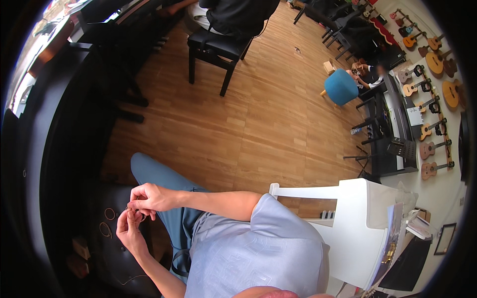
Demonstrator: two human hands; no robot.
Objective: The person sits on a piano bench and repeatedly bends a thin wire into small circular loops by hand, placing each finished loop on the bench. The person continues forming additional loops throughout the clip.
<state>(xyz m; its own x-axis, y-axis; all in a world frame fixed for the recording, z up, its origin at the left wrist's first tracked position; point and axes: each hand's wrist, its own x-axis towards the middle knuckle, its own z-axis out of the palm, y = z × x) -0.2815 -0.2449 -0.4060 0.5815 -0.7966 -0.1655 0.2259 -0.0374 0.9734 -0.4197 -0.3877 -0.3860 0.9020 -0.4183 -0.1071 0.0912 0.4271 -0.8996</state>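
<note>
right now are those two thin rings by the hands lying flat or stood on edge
Lying flat: both rings show as open circles on the dark surface, beside the left hand.

A small cardboard box (329, 66), tan and roughly cube-shaped, stands on the wooden floor near the blue round stool. At the right, a white rectangular sheet (414, 115) like a sign or label lies on the dark stand below the wall of small guitars. Low at the right edge, a dark-framed rectangular picture or sign (444, 239) leans by the wall, next to a black flat panel (405, 263), perhaps a screen, showing nothing.
</note>
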